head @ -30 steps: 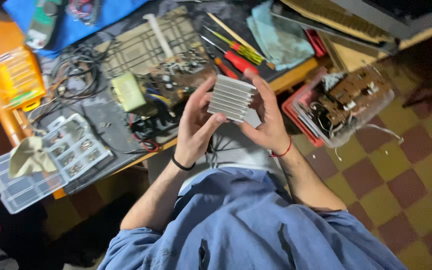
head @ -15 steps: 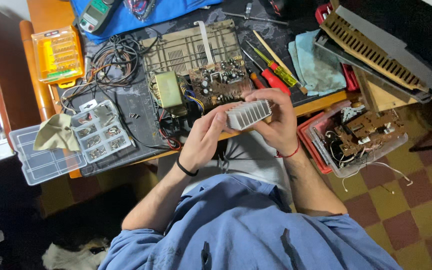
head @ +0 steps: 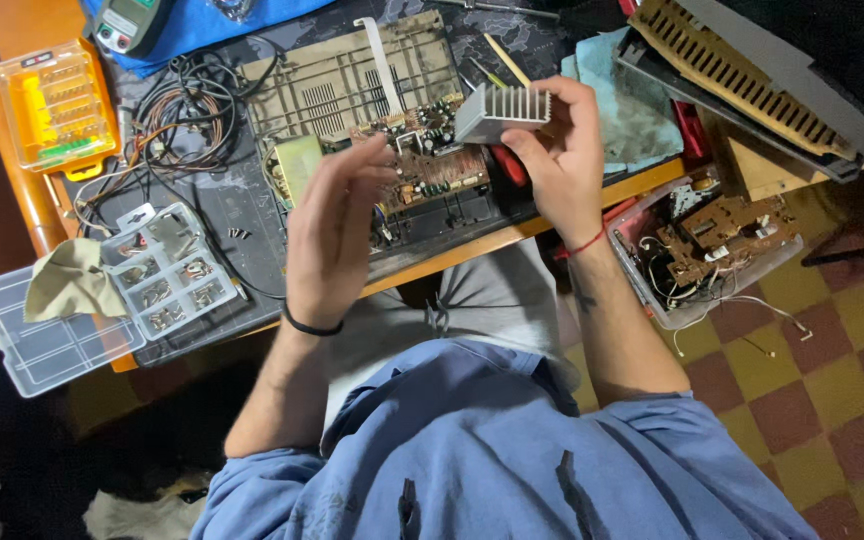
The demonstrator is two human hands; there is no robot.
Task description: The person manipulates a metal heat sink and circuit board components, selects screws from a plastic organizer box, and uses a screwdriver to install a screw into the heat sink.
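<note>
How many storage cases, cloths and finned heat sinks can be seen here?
Storage cases: 3 – yellow screwdriver-bit case, clear parts organizer, clear bin of parts
Cloths: 2 – beige cloth, teal cloth
Finned heat sinks: 1 – heat sink in right hand
Total: 6

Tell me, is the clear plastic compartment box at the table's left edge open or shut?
Open: the clear plastic compartment box has its lid swung flat alongside, a beige cloth lying on it.

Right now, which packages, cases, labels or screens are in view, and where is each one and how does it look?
Orange case: far left of the desk, flat, clear lid, rows of tool bits.
Clear organiser box: left edge of the desk, open, small compartments, a beige cloth on it.
Meter: top left on the blue cloth, grey-green, small screen, too blurred to tell more.
Clear tray: right of the desk, holding brown boards and wires.
</note>
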